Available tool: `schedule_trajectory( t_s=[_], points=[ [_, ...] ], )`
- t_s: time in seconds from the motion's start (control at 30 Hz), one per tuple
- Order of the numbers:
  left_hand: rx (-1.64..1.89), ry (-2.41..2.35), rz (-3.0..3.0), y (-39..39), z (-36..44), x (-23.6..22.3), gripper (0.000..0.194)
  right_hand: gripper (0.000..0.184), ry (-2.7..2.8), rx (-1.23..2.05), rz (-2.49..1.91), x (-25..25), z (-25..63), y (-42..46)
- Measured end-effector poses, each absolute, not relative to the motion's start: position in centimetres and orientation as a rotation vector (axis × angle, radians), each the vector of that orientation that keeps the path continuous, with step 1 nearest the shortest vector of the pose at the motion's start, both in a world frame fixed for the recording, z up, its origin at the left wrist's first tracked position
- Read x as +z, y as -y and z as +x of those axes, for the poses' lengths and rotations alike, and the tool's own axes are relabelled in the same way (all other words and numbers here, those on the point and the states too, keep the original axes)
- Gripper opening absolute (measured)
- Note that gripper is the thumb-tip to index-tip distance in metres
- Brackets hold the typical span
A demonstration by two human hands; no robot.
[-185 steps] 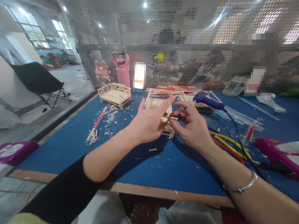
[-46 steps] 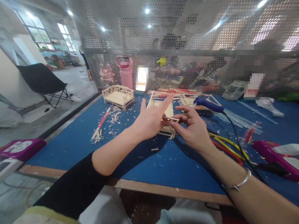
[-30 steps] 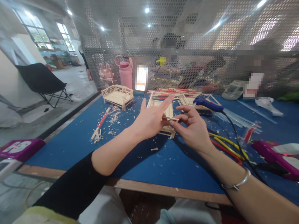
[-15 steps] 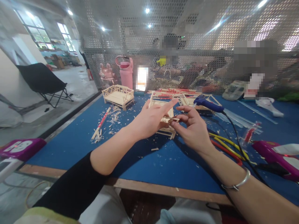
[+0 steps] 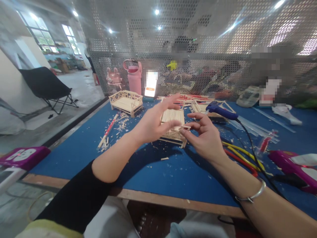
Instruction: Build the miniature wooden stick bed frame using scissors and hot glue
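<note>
A small piece of furniture built from thin wooden sticks [image 5: 172, 116] stands on the blue table in front of me, its slatted top showing. My left hand [image 5: 155, 120] is over its left side, thumb and fingers apart. The thumb reaches toward a short wooden stick [image 5: 185, 127]; whether it touches the stick I cannot tell. My right hand [image 5: 204, 135] pinches that stick between thumb and fingertips at the right front corner of the piece. Part of the frame is hidden behind my left hand.
A finished-looking stick bench [image 5: 126, 103] stands back left near wood shavings [image 5: 121, 123]. At right lie a blue glue gun [image 5: 221, 110], its cable, yellow-and-red pliers handles [image 5: 240, 152] and clear glue sticks [image 5: 257, 127]. A phone [image 5: 151, 84] and pink bottle [image 5: 134, 77] stand behind.
My left hand has drawn back to the left and opened, with its fingers raised, uncovering more of the slatted top. My right hand keeps its pinch on the stick in nearly the same place.
</note>
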State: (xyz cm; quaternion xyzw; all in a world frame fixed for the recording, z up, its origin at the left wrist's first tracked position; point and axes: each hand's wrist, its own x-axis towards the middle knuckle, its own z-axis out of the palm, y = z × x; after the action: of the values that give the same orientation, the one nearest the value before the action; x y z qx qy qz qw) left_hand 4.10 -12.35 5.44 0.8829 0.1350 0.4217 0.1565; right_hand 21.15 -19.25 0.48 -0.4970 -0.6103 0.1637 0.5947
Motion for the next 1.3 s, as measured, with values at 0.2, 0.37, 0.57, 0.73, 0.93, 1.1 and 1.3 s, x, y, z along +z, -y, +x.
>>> schedule_trajectory(
  t_s=[0.2,0.37,0.57,0.73,0.93,1.1,1.3],
  points=[
    [1.602,-0.778,2.088,10.7,3.0,5.7,0.019,0.036,1.441,0.354,-1.165,0.4,21.2,19.3],
    [1.689,-0.947,1.938,9.2,1.3,6.5,0.021,0.040,1.501,0.321,-1.056,0.5,21.4,19.4],
    [1.781,-1.103,1.744,7.4,-0.7,7.0,0.014,0.045,1.451,0.332,-1.004,0.8,21.8,19.4],
    [1.490,-1.249,1.997,7.4,-0.7,6.6,0.024,0.045,1.376,0.330,-1.008,0.9,22.1,19.4],
    [1.573,-1.284,2.432,7.6,-1.2,6.6,0.031,0.044,1.334,0.333,-1.000,0.7,22.3,19.3],
    [1.763,-1.409,2.341,8.3,-1.1,7.1,0.028,0.036,1.301,0.329,-1.033,0.8,22.2,19.3],
    [1.879,-0.997,2.528,9.0,0.2,6.7,0.023,0.026,1.253,0.285,-1.076,1.2,22.1,19.4]
  ],
)
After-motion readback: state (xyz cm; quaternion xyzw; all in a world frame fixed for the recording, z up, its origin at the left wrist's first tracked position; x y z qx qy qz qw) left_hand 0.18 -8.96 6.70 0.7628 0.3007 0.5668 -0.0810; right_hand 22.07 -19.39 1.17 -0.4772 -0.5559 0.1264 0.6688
